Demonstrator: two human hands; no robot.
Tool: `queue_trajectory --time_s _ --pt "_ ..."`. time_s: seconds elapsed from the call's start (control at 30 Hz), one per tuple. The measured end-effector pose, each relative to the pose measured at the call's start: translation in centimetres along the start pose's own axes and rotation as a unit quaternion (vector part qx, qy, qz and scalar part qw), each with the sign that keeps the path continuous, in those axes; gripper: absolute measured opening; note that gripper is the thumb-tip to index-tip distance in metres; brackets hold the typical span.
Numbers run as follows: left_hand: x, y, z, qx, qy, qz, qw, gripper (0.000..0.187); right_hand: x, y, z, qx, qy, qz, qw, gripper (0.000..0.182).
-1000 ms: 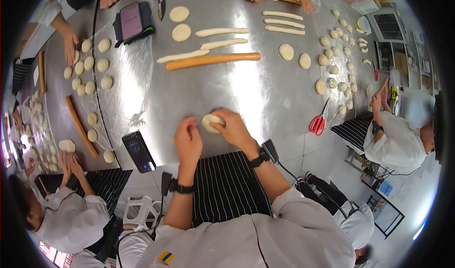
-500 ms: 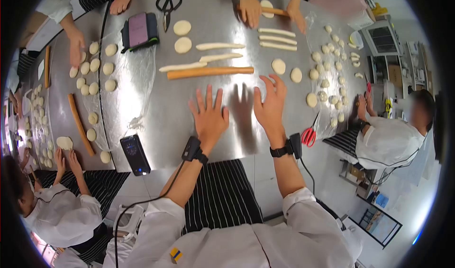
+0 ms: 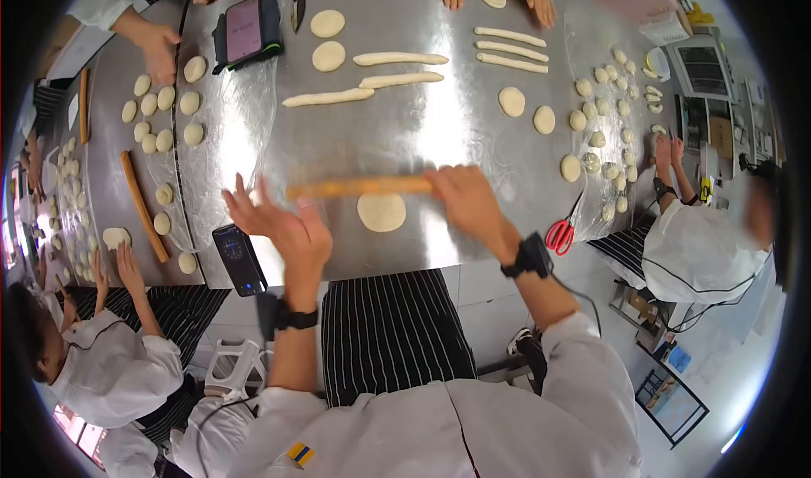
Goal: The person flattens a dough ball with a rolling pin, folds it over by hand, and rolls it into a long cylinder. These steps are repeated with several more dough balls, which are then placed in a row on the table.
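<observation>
Rolling pin (image 3: 359,187) now nearer, in right fingers (image 3: 443,179); left fingers (image 3: 245,201) wide; writing on pink-screened phone (image 3: 243,30) illegible.

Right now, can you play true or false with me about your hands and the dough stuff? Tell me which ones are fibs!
1. The right hand holds the rolling pin. True.
2. The left hand is squeezed into a fist. False: the left hand is open, with fingers spread.
3. The nearest dough round is flat. True.
4. The red scissors are left of that round. False: the red scissors are to its right.
</observation>
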State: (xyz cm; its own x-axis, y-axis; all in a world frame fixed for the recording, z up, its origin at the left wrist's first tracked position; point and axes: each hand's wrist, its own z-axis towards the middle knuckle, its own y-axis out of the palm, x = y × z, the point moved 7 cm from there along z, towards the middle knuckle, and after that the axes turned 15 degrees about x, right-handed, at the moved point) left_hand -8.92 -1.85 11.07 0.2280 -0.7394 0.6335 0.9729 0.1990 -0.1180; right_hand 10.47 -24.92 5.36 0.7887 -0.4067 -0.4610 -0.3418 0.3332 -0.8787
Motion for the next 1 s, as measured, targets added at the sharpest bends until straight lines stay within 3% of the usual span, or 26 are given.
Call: queue_trajectory --time_s 0.03,0.07,0.1,0.23,0.3,0.4,0.57,0.63,0.67,0.7,0.73,0.77,0.8,0.83,0.87,0.93,1.0 --pt "0.6 1.4 -0.3 -0.261 0.051 0.093 0.959 0.057 -1.2 0.3 -1.9 -0.003 -0.001 0.001 1.000 0.031" --pt "-0.3 2.2 -2.6 -0.500 0.099 0.177 0.842 0.056 -2.0 0.7 -3.4 0.012 -0.002 0.001 1.000 0.031" --pt "-2.7 1.9 -5.6 -0.547 0.065 0.115 0.827 0.061 -2.4 1.4 -4.5 0.029 -0.002 0.002 1.000 0.032" --pt "-4.3 -0.1 -10.5 -0.535 0.092 0.127 0.830 0.062 -1.5 3.8 -5.9 0.023 0.065 -0.020 0.997 0.044" --pt "-4.2 1.0 -10.9 -0.516 0.089 0.143 0.840 0.062 -2.8 3.6 -5.5 0.073 0.088 -0.133 0.985 0.064" --pt "-4.3 3.3 -10.0 -0.485 0.106 0.182 0.849 0.063 -0.6 6.5 -3.1 0.082 0.099 -0.125 0.984 0.080" --pt "-4.6 10.7 -6.0 -0.390 0.139 0.226 0.881 0.058 0.9 3.3 5.2 0.148 0.077 -0.183 0.969 0.073" --pt "-6.0 12.7 -4.1 -0.300 0.075 0.242 0.920 0.045 2.8 2.3 8.3 0.157 0.071 -0.195 0.966 0.069" --pt "-6.0 13.4 -3.4 -0.301 0.075 0.242 0.919 0.045 4.3 2.1 9.9 0.147 0.098 -0.108 0.978 0.067" --pt "-6.1 14.8 -3.2 -0.373 0.072 0.223 0.898 0.037 5.1 1.8 10.6 0.137 0.124 -0.021 0.983 0.064" --pt "-6.1 15.9 -3.5 -0.442 0.070 0.202 0.871 0.032 5.3 1.2 10.3 0.139 0.124 -0.023 0.982 0.064" --pt "-4.6 15.1 -4.1 -0.429 0.155 0.105 0.884 0.028 3.9 0.8 9.5 0.114 0.024 -0.032 0.993 0.060" --pt "-5.2 14.1 -4.6 -0.428 0.153 0.106 0.884 0.028 2.3 0.7 8.3 0.085 -0.075 -0.040 0.993 0.056" --pt "-5.2 13.1 -5.2 -0.446 0.183 0.059 0.874 0.026 2.1 0.8 7.0 0.119 -0.090 -0.035 0.988 0.049" --pt "-5.1 11.9 -5.9 -0.463 0.211 0.011 0.861 0.025 2.4 1.3 5.9 0.117 -0.088 -0.034 0.989 0.049" --pt "-5.5 11.4 -5.7 -0.480 0.194 0.027 0.855 0.022 3.5 0.9 6.3 0.096 0.002 -0.054 0.994 0.039" --pt "-5.1 9.2 -5.2 -0.505 0.177 0.045 0.844 0.021 0.7 -1.3 4.4 0.137 -0.010 -0.051 0.989 0.033"
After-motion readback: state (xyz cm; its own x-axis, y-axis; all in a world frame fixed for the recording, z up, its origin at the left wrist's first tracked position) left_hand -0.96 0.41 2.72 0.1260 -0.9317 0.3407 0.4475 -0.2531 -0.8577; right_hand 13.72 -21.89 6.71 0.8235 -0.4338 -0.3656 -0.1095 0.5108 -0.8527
